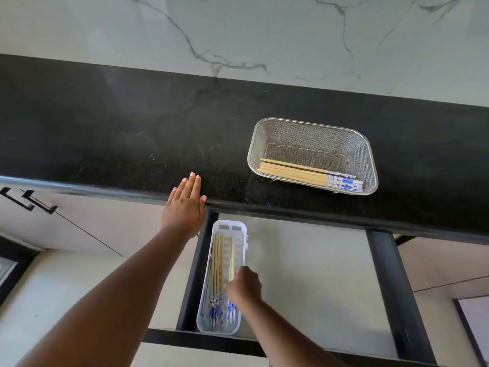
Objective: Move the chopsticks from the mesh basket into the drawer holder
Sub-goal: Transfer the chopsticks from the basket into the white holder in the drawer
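A steel mesh basket (312,133) sits on the black counter at the right, with several bamboo chopsticks (293,172) with blue-and-white ends lying along its near side. Below the counter, a white slotted holder (229,229) lies at the left of the open drawer, with several chopsticks (217,263) inside. My right hand (244,286) is over the holder, shut on chopsticks (231,260) whose tips point toward the counter, angled down into it. My left hand (185,205) rests flat on the counter's front edge, fingers together, holding nothing.
The drawer (386,268) has black side rails and a pale bottom right of the holder. A marble wall (264,27) rises behind the black counter (105,123). Cabinet doors with black handles (29,201) are at the lower left.
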`<state>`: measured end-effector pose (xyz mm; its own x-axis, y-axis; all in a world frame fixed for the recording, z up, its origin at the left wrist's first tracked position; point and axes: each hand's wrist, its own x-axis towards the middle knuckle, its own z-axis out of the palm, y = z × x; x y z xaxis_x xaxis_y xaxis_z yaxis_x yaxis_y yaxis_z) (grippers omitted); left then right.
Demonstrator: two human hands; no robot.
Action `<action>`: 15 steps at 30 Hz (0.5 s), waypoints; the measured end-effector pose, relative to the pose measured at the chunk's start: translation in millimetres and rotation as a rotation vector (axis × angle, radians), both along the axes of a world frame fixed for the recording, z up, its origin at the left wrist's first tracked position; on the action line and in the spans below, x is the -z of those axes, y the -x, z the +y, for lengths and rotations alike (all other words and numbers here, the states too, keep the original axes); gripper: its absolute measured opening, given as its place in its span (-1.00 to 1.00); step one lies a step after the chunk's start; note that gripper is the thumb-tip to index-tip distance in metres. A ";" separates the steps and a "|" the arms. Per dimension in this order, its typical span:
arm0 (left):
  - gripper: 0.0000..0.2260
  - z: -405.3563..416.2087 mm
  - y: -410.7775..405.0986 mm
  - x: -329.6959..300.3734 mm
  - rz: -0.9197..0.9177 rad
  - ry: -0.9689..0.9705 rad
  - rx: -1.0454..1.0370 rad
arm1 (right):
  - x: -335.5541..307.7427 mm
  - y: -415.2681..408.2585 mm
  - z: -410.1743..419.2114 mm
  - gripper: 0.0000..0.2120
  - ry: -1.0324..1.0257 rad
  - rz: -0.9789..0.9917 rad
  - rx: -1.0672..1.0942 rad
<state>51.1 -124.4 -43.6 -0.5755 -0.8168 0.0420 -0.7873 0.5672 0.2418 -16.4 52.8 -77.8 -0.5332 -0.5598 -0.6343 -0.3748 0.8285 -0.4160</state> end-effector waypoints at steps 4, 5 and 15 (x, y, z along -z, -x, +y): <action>-0.50 0.9 -0.1 1.3 0.000 0.004 0.002 | 9.7 -19.4 -1.1 -0.74 0.017 0.065 0.011; -0.50 1.0 -0.2 1.6 0.000 0.006 0.002 | 11.2 -22.4 -1.3 -0.73 0.027 0.072 0.022; -0.50 2.1 -0.5 1.6 0.003 0.017 0.004 | 7.6 -30.6 -5.3 -0.73 0.064 0.106 0.039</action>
